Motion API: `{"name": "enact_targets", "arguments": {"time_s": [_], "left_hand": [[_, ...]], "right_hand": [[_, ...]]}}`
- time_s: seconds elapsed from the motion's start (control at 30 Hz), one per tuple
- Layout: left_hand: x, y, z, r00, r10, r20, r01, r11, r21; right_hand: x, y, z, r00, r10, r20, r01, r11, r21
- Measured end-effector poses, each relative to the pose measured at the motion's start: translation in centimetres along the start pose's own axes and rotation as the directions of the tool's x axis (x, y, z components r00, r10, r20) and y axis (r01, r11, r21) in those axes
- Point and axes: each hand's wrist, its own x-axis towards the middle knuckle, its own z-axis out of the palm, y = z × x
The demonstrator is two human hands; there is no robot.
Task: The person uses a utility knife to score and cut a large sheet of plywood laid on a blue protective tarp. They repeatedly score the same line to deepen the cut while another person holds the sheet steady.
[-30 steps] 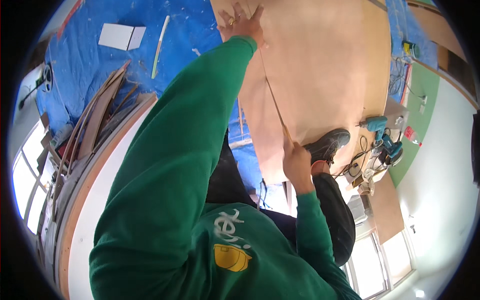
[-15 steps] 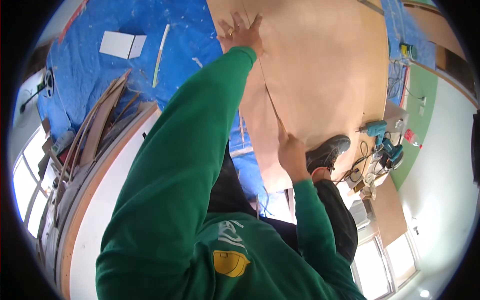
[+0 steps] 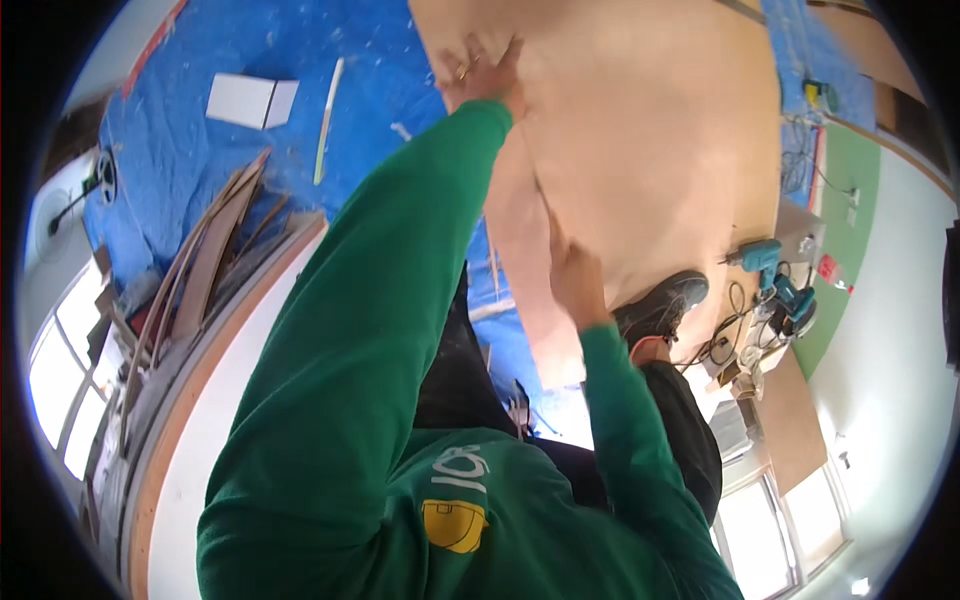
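A large plywood sheet (image 3: 650,150) lies in front of me, with a thin straight line running along it. Near its far left edge my left hand (image 3: 485,80) presses down, fingers spread and holding nothing. My right hand (image 3: 577,280) is closed around the handle of a handsaw. Only a narrow strip of the saw blade (image 3: 543,205) shows, nearly edge-on, in line with the mark; its lower part is hidden. My shoe (image 3: 662,303) rests on the sheet just right of the right hand.
Blue tarp (image 3: 370,90) covers the floor at left, bearing a white box (image 3: 250,100) and a thin strip (image 3: 328,120). Wood offcuts (image 3: 215,245) are heaped farther left. A teal drill (image 3: 757,257) and a circular saw (image 3: 793,305) with cords lie at right.
My right hand has moved forward along the line with the handsaw, and less of the blade shows. The left hand stays pressed on the sheet. The whole view has shifted slightly.
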Motion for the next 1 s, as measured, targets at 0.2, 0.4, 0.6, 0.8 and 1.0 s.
{"name": "enact_targets", "arguments": {"time_s": [0.2, 0.4, 0.6, 0.8, 1.0], "left_hand": [[-0.5, -0.9, -0.5, 0.998, -0.045, -0.047, 0.047, 0.998, 0.043], [-2.9, 2.2, -2.7, 0.997, 0.079, 0.012, -0.079, 0.997, 0.019], [0.2, -1.0, 0.1, 0.993, -0.094, -0.074, 0.098, 0.994, 0.057], [-1.3, -0.3, -1.6, 0.999, -0.034, -0.017, 0.034, 0.999, 0.002], [-1.6, -0.1, -2.0, 0.999, -0.035, -0.005, 0.035, 0.999, -0.012]], "right_hand": [[-12.3, -1.4, -9.8, 0.976, 0.06, 0.208, -0.054, 0.998, -0.033], [2.3, -0.7, 1.0, 0.981, 0.17, 0.097, -0.175, 0.983, 0.046], [5.1, -3.2, 2.3, 0.994, 0.083, 0.073, -0.086, 0.995, 0.039], [4.5, -3.3, 1.7, 0.988, 0.128, 0.086, -0.138, 0.983, 0.124], [4.2, -3.0, 2.1, 0.99, 0.128, 0.053, -0.132, 0.986, 0.101]]}}
